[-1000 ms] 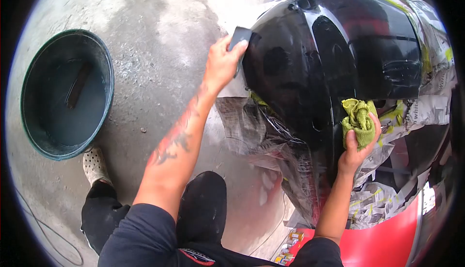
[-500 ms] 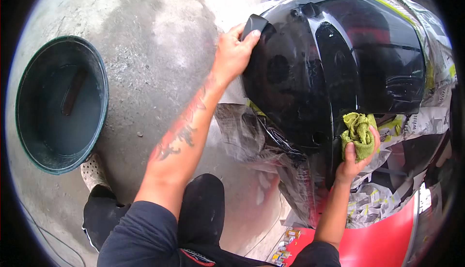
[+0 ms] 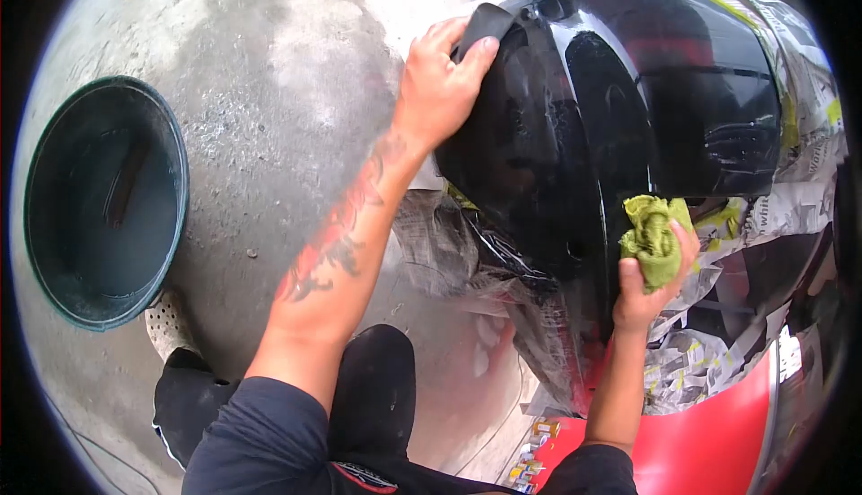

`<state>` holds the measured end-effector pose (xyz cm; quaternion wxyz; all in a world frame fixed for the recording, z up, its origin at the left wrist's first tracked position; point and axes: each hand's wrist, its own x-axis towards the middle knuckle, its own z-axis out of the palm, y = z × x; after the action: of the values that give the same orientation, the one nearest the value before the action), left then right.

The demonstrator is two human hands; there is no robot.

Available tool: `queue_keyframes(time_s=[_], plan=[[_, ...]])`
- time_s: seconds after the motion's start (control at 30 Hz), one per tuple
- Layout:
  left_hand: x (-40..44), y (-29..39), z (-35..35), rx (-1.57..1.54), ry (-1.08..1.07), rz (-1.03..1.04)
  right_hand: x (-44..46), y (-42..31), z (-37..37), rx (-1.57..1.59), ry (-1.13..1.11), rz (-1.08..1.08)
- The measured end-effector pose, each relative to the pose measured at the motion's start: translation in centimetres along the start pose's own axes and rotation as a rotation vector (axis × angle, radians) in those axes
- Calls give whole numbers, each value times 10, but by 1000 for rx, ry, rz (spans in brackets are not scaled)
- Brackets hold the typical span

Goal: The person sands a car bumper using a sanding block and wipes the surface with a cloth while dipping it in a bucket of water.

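Note:
My left hand [image 3: 442, 80] pinches a flat dark grey piece [image 3: 488, 26], which looks like folded sandpaper, at the upper left edge of a glossy black vehicle panel [image 3: 530, 154]. The panel is curved and wet-looking, with pale streaks and reflections. At its lower edge, my right hand [image 3: 648, 293] is closed round a crumpled yellow-green cloth [image 3: 657, 239]. The cloth bunches up above the fingers. Whether it presses on the panel I cannot tell.
A dark round tub [image 3: 108, 311] with cloudy water and a dark strip [image 3: 126, 185] stands on the concrete floor [image 3: 269, 136] at left. Newspaper masking [image 3: 691, 369] surrounds the panel. Below are a red body panel [image 3: 691, 450] and several small bottles [image 3: 530, 468].
My left hand has shifted up and right with the dark grey piece, farther over the panel's edge. The right hand and cloth appear slightly higher and farther left as the view shifts.

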<state>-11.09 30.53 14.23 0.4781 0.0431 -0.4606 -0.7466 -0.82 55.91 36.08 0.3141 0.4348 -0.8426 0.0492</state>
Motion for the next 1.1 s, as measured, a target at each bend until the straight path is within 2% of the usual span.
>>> queue_keyframes(time_s=[0.03, 0.07, 0.1, 0.23, 0.4, 0.5, 0.63, 0.73, 0.83, 0.9, 0.93, 0.97, 1.03, 1.1], plan=[[4, 9, 0, -11, -17, -37, 4, -4, -1, -83, -35, -93], [-19, 28, 7, 124, 142, 101, 9, -8, -1, -168, -63, -186], [-45, 40, 11, 165, 207, 124, 15, -18, 3, -253, -56, -254], [-121, 62, 17, 190, 128, 211, 63, -54, 26, -509, -122, -484], [-95, 57, 6, 166, 122, 263, 173, -76, 85, -862, -131, -508], [-76, 58, 2, 165, 142, 212, 212, -70, 108, -917, -202, -614], [-125, 71, 18, 227, 127, 225, 188, -58, 88, -762, -98, -694], [-141, 68, 16, 206, 52, 343, 140, -40, 57, -617, -23, -656], [-87, 66, 2, 200, 46, 354, 85, -16, 31, -305, -73, -622], [-38, 57, -1, 169, 72, 288, 53, -15, 15, -268, -100, -577], [-13, 53, -4, 102, 28, 180, 40, -14, 11, -250, -97, -550], [5, 43, -7, 48, -12, 170, 29, -12, 8, -226, -81, -492], [7, 45, -10, 39, -49, 125, 17, -9, 5, -176, -44, -386], [-32, 70, -1, 95, 44, 174, 16, -11, 6, -132, -28, -310]])
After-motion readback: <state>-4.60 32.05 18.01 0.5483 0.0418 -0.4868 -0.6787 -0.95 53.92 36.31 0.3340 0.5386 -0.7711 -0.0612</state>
